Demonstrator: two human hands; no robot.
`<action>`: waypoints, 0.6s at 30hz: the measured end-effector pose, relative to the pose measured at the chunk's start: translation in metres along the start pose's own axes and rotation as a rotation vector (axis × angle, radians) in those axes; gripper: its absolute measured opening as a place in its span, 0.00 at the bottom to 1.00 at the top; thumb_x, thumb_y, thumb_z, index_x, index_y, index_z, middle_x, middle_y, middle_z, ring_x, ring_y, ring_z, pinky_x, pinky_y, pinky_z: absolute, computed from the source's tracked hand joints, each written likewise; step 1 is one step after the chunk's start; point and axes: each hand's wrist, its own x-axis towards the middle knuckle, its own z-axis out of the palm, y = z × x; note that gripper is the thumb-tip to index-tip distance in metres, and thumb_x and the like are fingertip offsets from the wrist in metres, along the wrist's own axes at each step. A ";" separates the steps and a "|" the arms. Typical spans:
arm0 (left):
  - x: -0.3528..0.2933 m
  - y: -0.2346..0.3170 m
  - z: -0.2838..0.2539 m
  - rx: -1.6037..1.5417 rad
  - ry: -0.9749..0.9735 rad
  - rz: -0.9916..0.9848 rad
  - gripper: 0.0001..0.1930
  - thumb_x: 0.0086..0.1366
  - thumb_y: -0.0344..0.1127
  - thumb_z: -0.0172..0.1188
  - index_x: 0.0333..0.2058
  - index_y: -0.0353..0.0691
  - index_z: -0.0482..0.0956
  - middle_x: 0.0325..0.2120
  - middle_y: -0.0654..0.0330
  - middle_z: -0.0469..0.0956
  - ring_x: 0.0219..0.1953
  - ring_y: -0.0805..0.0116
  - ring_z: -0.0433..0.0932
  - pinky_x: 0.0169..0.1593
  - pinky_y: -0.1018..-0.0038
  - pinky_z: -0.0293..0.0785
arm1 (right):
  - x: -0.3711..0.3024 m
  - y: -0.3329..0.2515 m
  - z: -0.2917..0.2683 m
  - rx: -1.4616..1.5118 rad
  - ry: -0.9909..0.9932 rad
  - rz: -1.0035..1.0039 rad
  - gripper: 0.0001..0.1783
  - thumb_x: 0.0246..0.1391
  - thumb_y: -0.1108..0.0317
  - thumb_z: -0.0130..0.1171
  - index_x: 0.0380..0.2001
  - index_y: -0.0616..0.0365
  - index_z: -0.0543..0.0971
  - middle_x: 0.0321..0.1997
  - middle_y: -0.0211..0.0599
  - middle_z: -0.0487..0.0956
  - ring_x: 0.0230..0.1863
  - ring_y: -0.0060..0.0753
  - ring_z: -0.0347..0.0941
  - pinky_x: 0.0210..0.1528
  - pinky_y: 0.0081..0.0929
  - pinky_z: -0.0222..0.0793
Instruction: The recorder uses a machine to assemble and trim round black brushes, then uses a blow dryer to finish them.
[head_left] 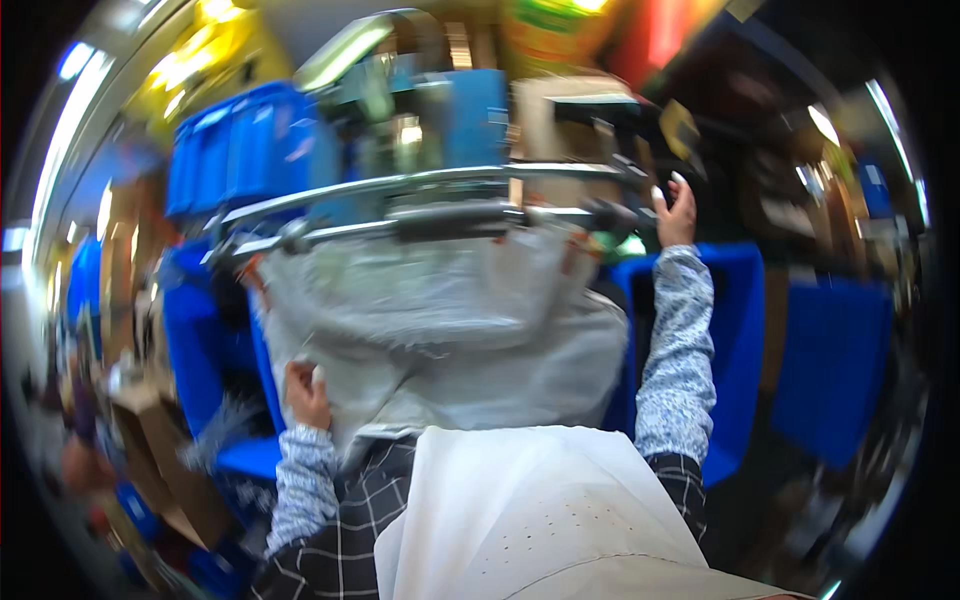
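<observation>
My right hand (677, 212) reaches forward at the right end of a metal bar frame (420, 182). Its thumb and fingers are apart, with nothing visible in them. My left hand (308, 393) is at the left edge of a pale grey plastic sheet (440, 320). Its fingers are loosely bent and apart, and nothing shows between them; whether they touch the sheet is unclear. The sheet spreads below the bars, toward my body. A dark roller (450, 221) sits on the nearer bar. Motion blur smears the machine (400, 125) behind it.
Blue bins stand on both sides: one at the left (200, 350), another under my right forearm (735, 350). A blue crate (240, 145) is at the back left, and a blue panel-like bin (830, 365) at the far right. An open cardboard box (165, 450) lies low at the left.
</observation>
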 end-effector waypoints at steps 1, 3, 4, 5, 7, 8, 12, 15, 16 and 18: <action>0.003 0.001 -0.004 -0.064 -0.021 0.002 0.14 0.56 0.34 0.49 0.39 0.34 0.61 0.26 0.61 0.67 0.27 0.75 0.67 0.32 0.82 0.63 | 0.013 0.015 0.028 -0.126 0.005 -0.104 0.24 0.39 0.65 0.57 0.42 0.61 0.65 0.39 0.44 0.70 0.41 0.42 0.66 0.45 0.33 0.60; 0.016 0.006 -0.010 -0.292 -0.114 -0.112 0.15 0.57 0.34 0.47 0.41 0.36 0.59 0.26 0.60 0.68 0.25 0.76 0.67 0.31 0.82 0.64 | 0.043 0.048 0.083 -0.318 -0.211 -0.009 0.28 0.38 0.63 0.58 0.44 0.62 0.64 0.43 0.45 0.69 0.44 0.43 0.65 0.46 0.33 0.59; 0.018 0.006 -0.023 -0.457 -0.139 -0.234 0.15 0.58 0.33 0.46 0.42 0.36 0.58 0.26 0.60 0.69 0.24 0.76 0.67 0.30 0.82 0.64 | 0.030 0.036 0.094 -0.386 -0.232 -0.165 0.27 0.38 0.63 0.58 0.43 0.61 0.64 0.42 0.44 0.69 0.43 0.42 0.64 0.45 0.32 0.60; 0.004 -0.003 -0.043 -0.518 -0.069 -0.285 0.14 0.58 0.32 0.45 0.43 0.37 0.57 0.27 0.59 0.69 0.24 0.77 0.67 0.30 0.82 0.64 | 0.010 0.026 0.104 -0.422 -0.260 -0.348 0.26 0.38 0.63 0.58 0.42 0.61 0.64 0.40 0.43 0.69 0.42 0.41 0.64 0.43 0.32 0.60; -0.003 -0.018 -0.067 -0.513 0.005 -0.301 0.12 0.59 0.31 0.43 0.42 0.38 0.57 0.27 0.59 0.70 0.23 0.79 0.67 0.30 0.83 0.65 | 0.009 0.050 0.086 -0.583 -0.236 -0.631 0.24 0.39 0.62 0.57 0.40 0.60 0.65 0.38 0.41 0.68 0.39 0.39 0.64 0.41 0.30 0.60; -0.020 -0.036 -0.083 -0.515 0.105 -0.292 0.12 0.59 0.32 0.44 0.42 0.38 0.59 0.25 0.59 0.70 0.23 0.79 0.67 0.29 0.83 0.65 | -0.004 0.065 0.076 -0.633 -0.228 -0.789 0.23 0.39 0.62 0.57 0.40 0.59 0.65 0.37 0.40 0.68 0.38 0.38 0.64 0.40 0.30 0.61; -0.067 -0.086 -0.132 -0.461 0.413 -0.536 0.10 0.58 0.32 0.44 0.39 0.39 0.62 0.24 0.59 0.72 0.20 0.79 0.68 0.25 0.84 0.64 | 0.026 0.187 0.018 -0.890 -0.096 -1.286 0.19 0.40 0.62 0.56 0.36 0.57 0.66 0.32 0.37 0.68 0.33 0.34 0.64 0.35 0.27 0.61; -0.073 -0.127 -0.158 -0.465 0.485 -0.655 0.11 0.57 0.33 0.46 0.39 0.40 0.61 0.26 0.58 0.73 0.21 0.76 0.69 0.25 0.82 0.65 | 0.079 0.275 -0.055 -1.045 -0.001 -1.516 0.17 0.41 0.62 0.56 0.35 0.57 0.67 0.30 0.35 0.68 0.31 0.32 0.64 0.33 0.25 0.62; -0.077 -0.135 -0.166 -0.460 0.478 -0.683 0.12 0.56 0.34 0.46 0.40 0.40 0.61 0.27 0.58 0.73 0.22 0.76 0.69 0.26 0.81 0.65 | 0.090 0.286 -0.051 -1.126 0.069 -1.631 0.16 0.41 0.61 0.56 0.34 0.56 0.67 0.28 0.34 0.67 0.29 0.30 0.64 0.32 0.25 0.62; -0.083 -0.165 -0.180 -0.428 0.419 -0.750 0.13 0.56 0.35 0.47 0.40 0.40 0.60 0.29 0.57 0.73 0.24 0.74 0.70 0.27 0.78 0.66 | 0.112 0.293 -0.043 -1.297 0.238 -1.852 0.14 0.42 0.61 0.55 0.32 0.55 0.67 0.26 0.32 0.67 0.26 0.28 0.64 0.29 0.23 0.63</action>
